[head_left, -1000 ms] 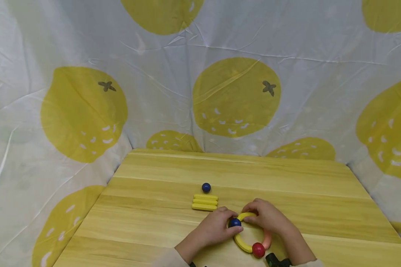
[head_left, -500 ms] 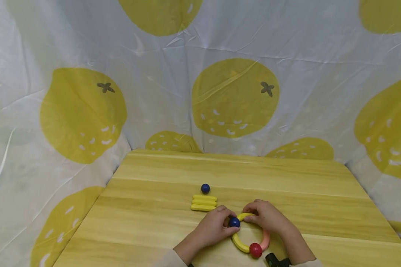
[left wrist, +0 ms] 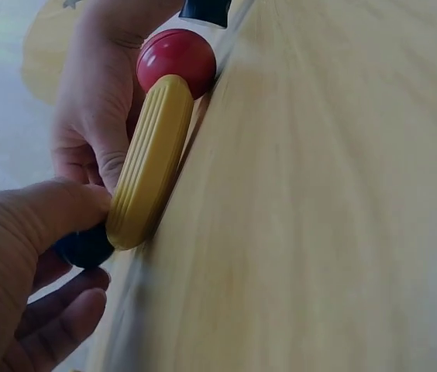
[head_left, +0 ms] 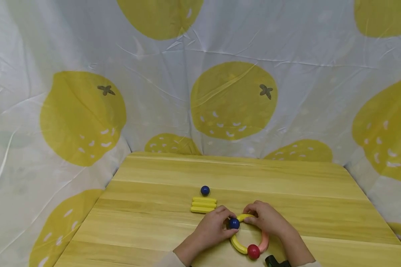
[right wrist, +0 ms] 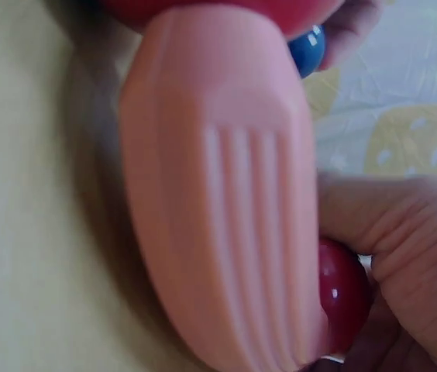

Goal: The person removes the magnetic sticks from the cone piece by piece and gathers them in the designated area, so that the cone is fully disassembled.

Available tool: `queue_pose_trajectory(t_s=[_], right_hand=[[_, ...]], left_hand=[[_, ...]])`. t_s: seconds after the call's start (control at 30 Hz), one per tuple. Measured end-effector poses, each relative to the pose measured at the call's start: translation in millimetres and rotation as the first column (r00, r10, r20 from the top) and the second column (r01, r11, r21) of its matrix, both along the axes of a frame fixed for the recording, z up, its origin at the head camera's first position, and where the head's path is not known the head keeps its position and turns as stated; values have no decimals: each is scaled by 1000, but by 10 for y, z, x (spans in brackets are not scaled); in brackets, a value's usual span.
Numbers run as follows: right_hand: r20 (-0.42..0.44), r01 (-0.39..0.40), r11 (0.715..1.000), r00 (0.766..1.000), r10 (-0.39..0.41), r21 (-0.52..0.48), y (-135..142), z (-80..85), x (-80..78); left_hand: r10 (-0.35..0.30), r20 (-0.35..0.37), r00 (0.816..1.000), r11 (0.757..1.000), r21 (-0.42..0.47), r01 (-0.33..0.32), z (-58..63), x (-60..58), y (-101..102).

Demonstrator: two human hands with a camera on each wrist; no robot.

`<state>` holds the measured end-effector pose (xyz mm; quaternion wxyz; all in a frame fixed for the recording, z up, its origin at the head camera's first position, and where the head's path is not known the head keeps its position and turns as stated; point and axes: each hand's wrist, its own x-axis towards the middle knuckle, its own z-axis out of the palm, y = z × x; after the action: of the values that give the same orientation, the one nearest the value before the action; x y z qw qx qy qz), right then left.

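Observation:
A ring of curved rods and balls lies on the table. My left hand [head_left: 215, 227] pinches its blue ball [head_left: 234, 223] between thumb and fingers. From that ball, a curved yellow rod [head_left: 238, 244] runs down to a red ball [head_left: 253, 251], and a curved pink rod [head_left: 264, 241] continues up the right side. Another curved yellow rod [head_left: 244, 217] forms the top. My right hand [head_left: 268, 218] grips the ring at its upper right; in the right wrist view its thumb and fingers hold a second red ball [right wrist: 342, 294], which is hidden in the head view.
Several straight yellow rods [head_left: 204, 204] lie side by side just beyond my left hand, with a loose blue ball [head_left: 205, 190] behind them. The wooden table [head_left: 147, 207] backs onto a lemon-print curtain [head_left: 167, 92]. A black wrist device [head_left: 275, 261] sits at my right wrist.
The ring's lower end with the red ball has swung slightly left. Both hands keep their holds almost in place. The head view has tilted up a little.

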<state>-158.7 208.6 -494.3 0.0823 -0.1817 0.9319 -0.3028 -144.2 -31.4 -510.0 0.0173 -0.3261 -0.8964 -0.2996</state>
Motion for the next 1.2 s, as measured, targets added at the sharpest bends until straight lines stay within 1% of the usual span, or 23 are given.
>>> queue_pose_trajectory(t_s=[0.07,0.13,0.23,0.3,0.33,0.4,0.43,0.5,0.57,0.63,0.7,0.83,0.9,1.07,1.13,1.2], right_hand=[[-10,19,1000,1000,-19,2,5,-3,4],[-18,35,999,999,-35,-1,11,-4,8],[-25,43,999,999,-43,-2,19,-2,11],[-26,46,999,999,-46,-4,18,1,15],[-28,49,999,998,-49,-3,18,1,17],[-22,52,999,998,-52,0,19,2,23],[-19,52,999,998,-52,1,21,2,26],[-10,58,998,998,-58,4,24,-4,27],[-3,63,998,998,-63,4,29,-4,27],[-5,65,998,998,-65,0,36,-5,25],[-11,63,998,998,-63,-3,42,-6,23],[-19,55,998,998,-56,-4,50,-7,19],[-20,57,998,998,-57,-4,51,-16,13],[-26,58,998,998,-58,-13,45,-36,-3],[-27,58,998,998,-58,-16,39,-36,-8],[-25,62,998,998,-62,-17,39,-35,-15]], left_hand=[[-6,-17,1000,999,39,7,9,1,-22],[-11,-28,1000,994,107,14,24,-13,-56],[-9,-34,999,973,232,17,78,-81,-133],[25,-47,999,955,297,-10,121,-157,-211],[52,-57,997,947,320,-31,142,-198,-260],[133,-74,988,934,343,-100,174,-276,-374],[178,-76,981,926,351,-141,179,-313,-435],[262,-49,964,904,363,-227,187,-379,-554],[323,-8,946,881,368,-298,177,-445,-658],[366,36,930,862,365,-353,154,-510,-740],[392,73,917,850,351,-391,123,-570,-800],[415,152,897,832,336,-442,54,-666,-859],[413,198,889,823,336,-457,18,-712,-873],[398,291,870,811,331,-482,-56,-802,-896],[396,315,862,805,331,-491,-74,-827,-896],[390,322,863,803,339,-490,-98,-856,-892]])
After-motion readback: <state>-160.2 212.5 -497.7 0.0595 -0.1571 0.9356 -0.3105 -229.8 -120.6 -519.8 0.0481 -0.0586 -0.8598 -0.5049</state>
